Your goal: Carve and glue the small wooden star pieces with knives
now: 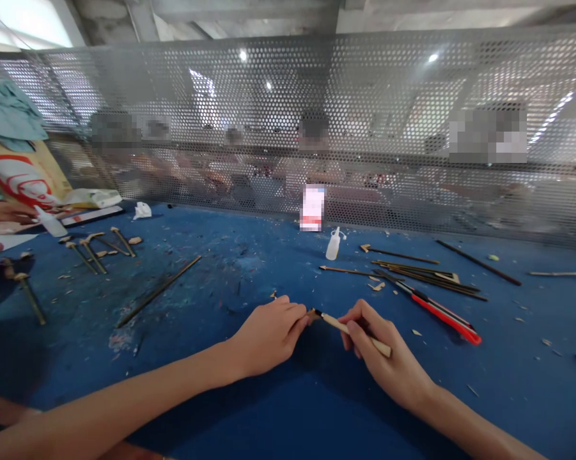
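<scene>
My left hand (274,333) is closed in a pinch on a small brown piece (312,314) over the blue tabletop (249,409). Most of that piece is hidden behind the fingers. Gripped like a pen in my right hand (381,345) is a tool with a pale wooden handle (335,323). Its short dark tip touches or nearly touches the brown piece; whether it is a blade or bristles is too small to tell. To the right of that hand lies a red and black utility knife (443,314) with its blade out. Several thin dark sticks (431,276) lie beyond it.
A white squeeze bottle (333,244) stands before a lit phone (312,207) against a perforated metal screen (249,121). At left lie a long stick (160,291), several T-shaped sticks (94,254) and another bottle (51,222) near another person's hand (7,211). Shavings are scattered around.
</scene>
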The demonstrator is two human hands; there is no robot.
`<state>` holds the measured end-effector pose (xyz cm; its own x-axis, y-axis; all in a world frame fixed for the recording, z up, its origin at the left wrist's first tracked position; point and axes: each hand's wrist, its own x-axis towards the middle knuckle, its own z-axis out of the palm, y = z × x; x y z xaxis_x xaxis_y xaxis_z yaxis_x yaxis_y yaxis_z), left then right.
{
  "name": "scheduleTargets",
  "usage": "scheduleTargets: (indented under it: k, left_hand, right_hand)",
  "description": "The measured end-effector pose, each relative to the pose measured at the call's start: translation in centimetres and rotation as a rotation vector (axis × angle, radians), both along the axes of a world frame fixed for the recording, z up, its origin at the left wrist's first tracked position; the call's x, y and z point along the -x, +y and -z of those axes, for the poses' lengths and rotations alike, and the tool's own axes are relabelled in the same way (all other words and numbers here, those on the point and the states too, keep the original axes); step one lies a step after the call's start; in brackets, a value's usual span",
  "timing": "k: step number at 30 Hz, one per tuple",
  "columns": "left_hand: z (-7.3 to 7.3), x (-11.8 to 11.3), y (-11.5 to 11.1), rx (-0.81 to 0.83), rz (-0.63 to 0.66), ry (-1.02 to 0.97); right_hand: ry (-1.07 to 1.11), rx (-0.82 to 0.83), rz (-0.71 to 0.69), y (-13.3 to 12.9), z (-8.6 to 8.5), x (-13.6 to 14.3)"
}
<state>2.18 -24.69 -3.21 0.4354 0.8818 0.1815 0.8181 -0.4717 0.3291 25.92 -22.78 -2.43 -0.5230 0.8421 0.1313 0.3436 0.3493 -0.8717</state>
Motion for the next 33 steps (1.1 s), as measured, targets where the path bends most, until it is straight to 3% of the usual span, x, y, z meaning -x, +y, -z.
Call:
scheduleTargets:
  k: [7, 11, 18, 24, 27, 33]
  left_hand:
    - [0.1, 1.1, -0.3, -0.246, 0.118, 0.220]
    - [-0.3, 2.3, -0.3, -0.285, 0.191, 0.268]
    - [-0.5, 3.2, 0.7, -0.054, 0.207, 0.004]
    - [-1.6, 3.7, 0.6, 0.128, 0.182, -0.149]
    - [-1.7, 3.8, 0.6, 0.205, 0.221, -0.182]
    - [-0.1, 2.3, 0.0, 0.116, 0.142, -0.259]
  right_hand:
    - [0.067, -0.066, 0.156, 0.2, -0.3, 0.0]
    - [0.045, -0.045, 0.215, 0.4, -0.7, 0.2]
    - [-0.025, 0.011, 0.136, 0.6, -0.5, 0.2]
    - [-0.019, 0.132, 0.023, 0.6, -0.1, 0.0]
    - [-0.037, 0.095, -0.009, 0.4, -0.3, 0.0]
    - [-0.049, 0.107, -0.019, 0.2, -0.4, 0.3]
